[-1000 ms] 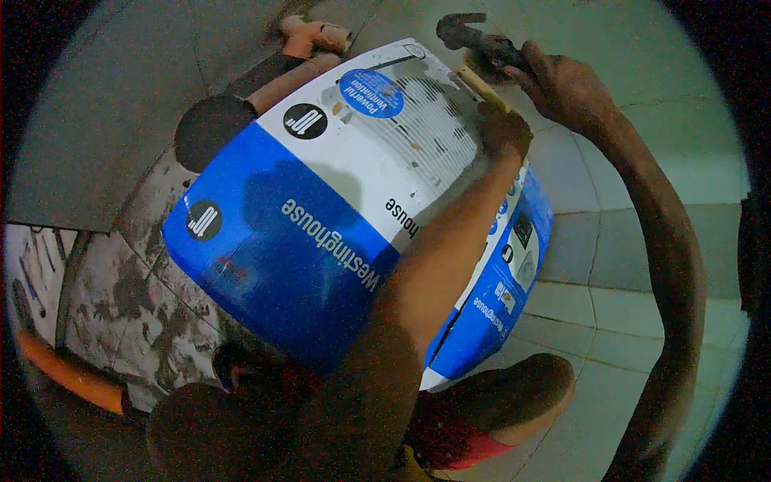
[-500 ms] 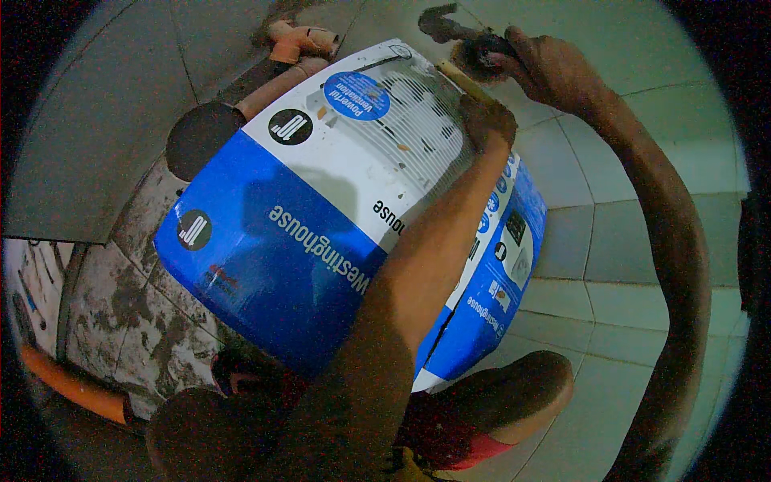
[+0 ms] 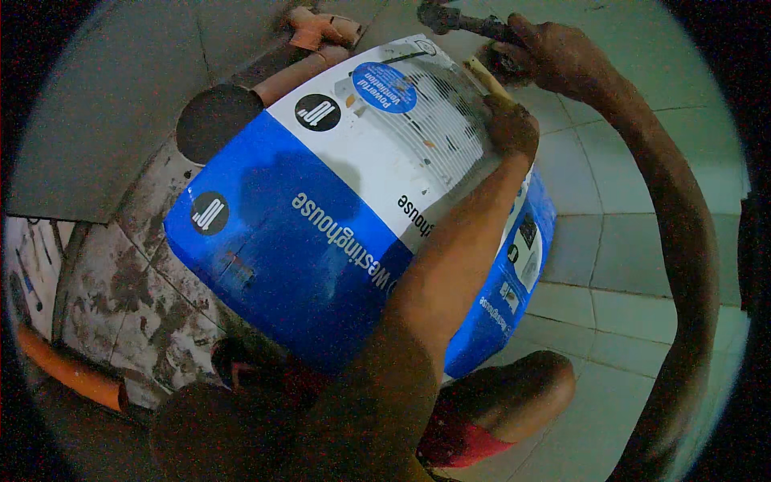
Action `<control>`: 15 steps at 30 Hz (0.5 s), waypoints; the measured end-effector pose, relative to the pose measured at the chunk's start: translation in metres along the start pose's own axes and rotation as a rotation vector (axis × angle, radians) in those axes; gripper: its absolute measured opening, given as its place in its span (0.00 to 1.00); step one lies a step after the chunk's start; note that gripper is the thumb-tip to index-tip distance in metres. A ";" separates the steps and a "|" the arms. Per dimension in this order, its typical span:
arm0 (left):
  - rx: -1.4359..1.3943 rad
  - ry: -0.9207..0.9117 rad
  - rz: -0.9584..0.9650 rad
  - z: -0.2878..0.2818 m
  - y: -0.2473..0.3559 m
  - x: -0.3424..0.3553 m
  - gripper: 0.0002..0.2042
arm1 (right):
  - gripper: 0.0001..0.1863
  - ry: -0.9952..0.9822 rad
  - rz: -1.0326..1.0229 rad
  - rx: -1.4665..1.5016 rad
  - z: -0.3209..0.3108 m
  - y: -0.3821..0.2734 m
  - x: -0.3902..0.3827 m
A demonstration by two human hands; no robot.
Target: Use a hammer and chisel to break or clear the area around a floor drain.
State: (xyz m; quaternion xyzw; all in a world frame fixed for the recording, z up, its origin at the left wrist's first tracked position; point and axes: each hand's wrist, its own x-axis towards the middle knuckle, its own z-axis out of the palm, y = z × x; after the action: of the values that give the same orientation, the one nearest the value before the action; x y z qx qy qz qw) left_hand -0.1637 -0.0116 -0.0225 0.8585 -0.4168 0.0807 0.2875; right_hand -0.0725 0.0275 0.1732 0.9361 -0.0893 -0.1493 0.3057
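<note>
Beside a blue-white carton (image 3: 265, 217), grimy tiles (image 3: 120, 293) (dark smears), pale tiling (image 3: 630, 249)

Floor: tiled (image 3: 128, 297); at left the tiles are grey with dark, dirty patches, at right they are pale and greenish.
Carton: a big blue-and-white box (image 3: 329, 201) covers the middle; its underside is hidden.
Pipework: an orange pipe fitting (image 3: 309, 30) and a brownish pipe (image 3: 301, 76) lie behind the box.
Left edge: a pale sheet (image 3: 40, 265) bears thin dark items, too small to tell.
</note>
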 end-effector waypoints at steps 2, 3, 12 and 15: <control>-0.336 -0.022 -0.167 0.000 0.001 -0.001 0.16 | 0.21 -0.042 0.074 0.171 0.007 -0.007 -0.003; -0.673 -0.028 -0.330 -0.004 0.002 0.000 0.16 | 0.21 0.012 -0.022 0.103 0.017 -0.002 -0.008; -1.388 -0.475 -0.745 -0.075 0.003 -0.009 0.28 | 0.23 -0.032 0.075 -0.014 0.016 0.003 -0.039; -1.341 -0.203 -0.731 -0.045 -0.002 0.001 0.30 | 0.23 -0.003 -0.045 0.034 0.022 0.001 -0.025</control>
State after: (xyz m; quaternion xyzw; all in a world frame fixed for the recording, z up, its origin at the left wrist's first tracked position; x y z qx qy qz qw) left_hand -0.1565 0.0137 0.0140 0.5869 -0.0907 -0.3687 0.7152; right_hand -0.1029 0.0214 0.1624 0.9427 -0.0714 -0.1560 0.2861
